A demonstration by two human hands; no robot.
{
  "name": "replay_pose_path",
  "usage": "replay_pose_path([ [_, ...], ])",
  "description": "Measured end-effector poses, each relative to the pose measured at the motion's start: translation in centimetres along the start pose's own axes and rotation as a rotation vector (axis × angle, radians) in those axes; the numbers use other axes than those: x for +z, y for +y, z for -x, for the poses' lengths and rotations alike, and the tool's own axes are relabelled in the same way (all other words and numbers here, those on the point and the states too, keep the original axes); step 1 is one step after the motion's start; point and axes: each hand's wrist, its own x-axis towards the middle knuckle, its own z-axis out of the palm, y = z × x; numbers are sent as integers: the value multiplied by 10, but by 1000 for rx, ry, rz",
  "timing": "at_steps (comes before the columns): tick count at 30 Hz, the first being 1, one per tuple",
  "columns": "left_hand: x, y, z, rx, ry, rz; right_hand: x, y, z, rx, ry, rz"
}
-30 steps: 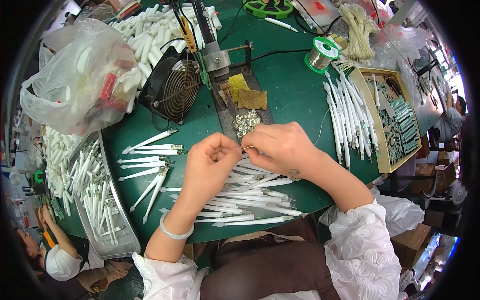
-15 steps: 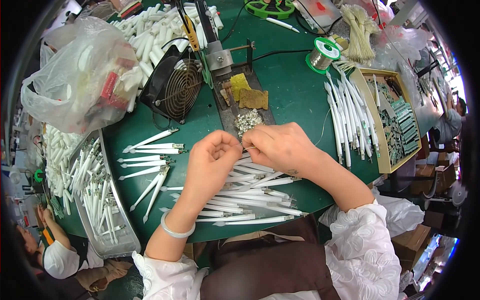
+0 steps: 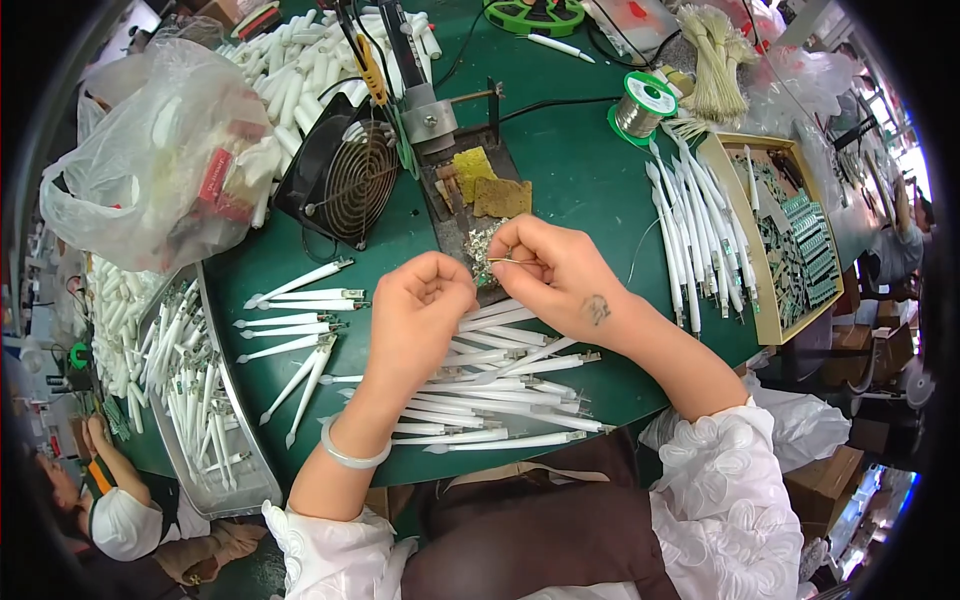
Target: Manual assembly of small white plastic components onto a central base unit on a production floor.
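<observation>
My right hand is closed in a pinch on a thin wire, whose end sticks out toward my left hand. The left hand is curled shut, its fingertips against the thumb; what lies inside is hidden. A small gap separates the two hands. Just beyond them is a heap of silvery solder scraps on a dark metal base. Below the hands lie many white candle-shaped sticks with pointed tips and small circuit parts at their other ends.
A black fan and a clamped stand stand beyond. Yellow sponges lie on the base. At right are a solder spool, more white sticks and a box of circuit boards. A metal tray is at left.
My hands have drawn apart. The right hand has turned and moved slightly up and away, with the thin wire in its pinch; the left has shifted little.
</observation>
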Motion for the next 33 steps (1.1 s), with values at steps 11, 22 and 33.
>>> replay_pose_path([
  [11,4,-6,-4,74,15,-52,3,-1,-1,-93,113,95],
  [22,7,-8,-2,128,62,-122,1,-2,-2,-59,91,69],
  [33,11,-10,2,228,146,-266,-1,-4,-3,26,25,21],
])
